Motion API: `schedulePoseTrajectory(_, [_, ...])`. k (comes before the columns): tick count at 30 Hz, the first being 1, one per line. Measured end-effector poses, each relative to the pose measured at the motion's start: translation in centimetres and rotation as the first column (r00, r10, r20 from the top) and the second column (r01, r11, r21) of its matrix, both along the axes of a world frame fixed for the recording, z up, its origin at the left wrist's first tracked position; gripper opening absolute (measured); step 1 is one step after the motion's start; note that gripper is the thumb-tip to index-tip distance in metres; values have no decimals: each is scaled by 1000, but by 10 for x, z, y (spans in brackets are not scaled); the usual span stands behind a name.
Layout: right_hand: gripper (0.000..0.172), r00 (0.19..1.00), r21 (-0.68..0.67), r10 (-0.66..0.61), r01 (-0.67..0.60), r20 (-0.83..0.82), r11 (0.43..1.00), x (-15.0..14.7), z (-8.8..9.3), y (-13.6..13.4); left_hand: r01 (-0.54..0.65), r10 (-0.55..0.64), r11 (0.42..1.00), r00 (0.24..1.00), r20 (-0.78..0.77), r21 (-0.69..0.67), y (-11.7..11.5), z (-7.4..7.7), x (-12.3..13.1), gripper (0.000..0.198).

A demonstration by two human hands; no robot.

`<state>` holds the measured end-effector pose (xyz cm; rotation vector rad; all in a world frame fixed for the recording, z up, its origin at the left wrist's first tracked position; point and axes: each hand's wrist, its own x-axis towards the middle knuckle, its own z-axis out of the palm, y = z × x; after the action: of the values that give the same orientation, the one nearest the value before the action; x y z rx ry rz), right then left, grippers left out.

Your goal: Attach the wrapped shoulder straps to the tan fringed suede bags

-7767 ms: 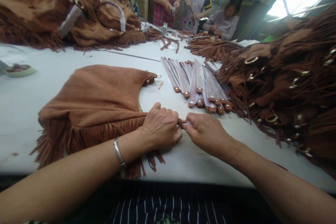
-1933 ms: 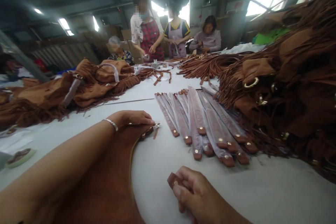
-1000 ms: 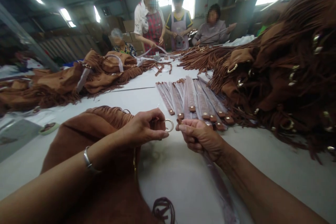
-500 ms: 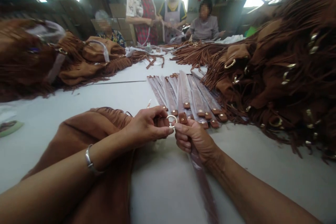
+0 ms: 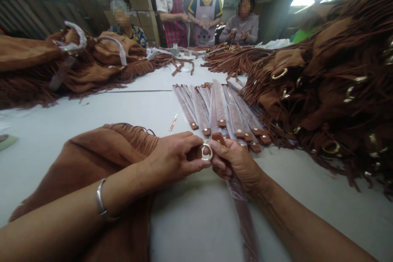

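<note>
A brown suede fringed bag (image 5: 101,163) lies bunched on the white table (image 5: 307,196) under my left forearm. My left hand (image 5: 173,159) is closed, pinching the bag's gold metal ring (image 5: 207,152) between thumb and fingers. My right hand (image 5: 238,161) is closed on a brown strap wrapped in clear plastic (image 5: 242,208). The strap's end tab sits right at the ring, and its length trails toward me along the table. The two hands touch at the ring.
A row of several wrapped straps (image 5: 221,108) lies just beyond my hands. A tall heap of fringed bags (image 5: 337,90) fills the right side, another heap (image 5: 61,65) the far left. Several people work at the far end (image 5: 202,12). A small strap piece (image 5: 173,122) lies loose.
My left hand moved from flat on the bag to lifting its ring. My right hand brought a strap end up to the ring, and both hands have drifted slightly right together.
</note>
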<state>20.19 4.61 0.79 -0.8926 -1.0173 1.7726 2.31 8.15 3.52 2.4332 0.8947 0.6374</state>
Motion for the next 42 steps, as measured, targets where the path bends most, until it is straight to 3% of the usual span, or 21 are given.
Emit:
schedulePoseTrajectory(3, [30, 987, -50, 155, -152, 40, 987, 6, 1, 1, 192, -182, 978, 975, -129, 76, -1, 1, -4, 22])
schedulePoseTrajectory(6, [35, 970, -84, 214, -205, 114, 975, 4, 2, -2, 240, -182, 956, 936, -303, 170, -3, 3, -6, 25])
schedulePoseTrajectory(9, [35, 998, -34, -2, 4, 68, 999, -10, 0, -10, 116, -28, 967, 933, -360, 226, -7, 7, -6, 26])
schedulePoseTrajectory(11, [32, 980, -19, -200, 200, 11, 980, -21, -2, -16, 13, 56, 980, 939, -338, 201, -10, 11, -6, 26])
schedulePoseTrajectory(14, [30, 951, -41, -309, 308, -16, 950, -31, -3, -23, -28, 117, 973, 915, -385, 230, -16, 13, -6, 29])
schedulePoseTrajectory(19, [33, 987, -32, -159, 159, -4, 987, -22, 3, -24, 22, 148, 930, 892, -428, 368, -27, 3, -2, 35])
schedulePoseTrajectory(22, [39, 993, -43, -96, 99, 62, 994, -15, 7, -22, -22, 172, 936, 899, -402, 352, -30, -5, 2, 31])
schedulePoseTrajectory(26, [41, 989, -19, -53, 56, 141, 998, -12, 9, -20, 20, 82, 959, 936, -341, 283, -32, -11, 0, 31])
schedulePoseTrajectory(35, [41, 955, -29, 4, 5, 298, 1000, 2, -2, -21, 40, 101, 937, 920, -379, 347, -28, -27, -1, 36])
schedulePoseTrajectory(39, [55, 953, -57, 9, 9, 304, 998, 21, -5, -27, 21, 93, 943, 942, -323, 331, -28, -29, -3, 32])
schedulePoseTrajectory(42, [45, 946, -31, 76, -70, 315, 997, 30, -3, -34, 4, 108, 936, 949, -296, 353, -29, -33, -2, 30])
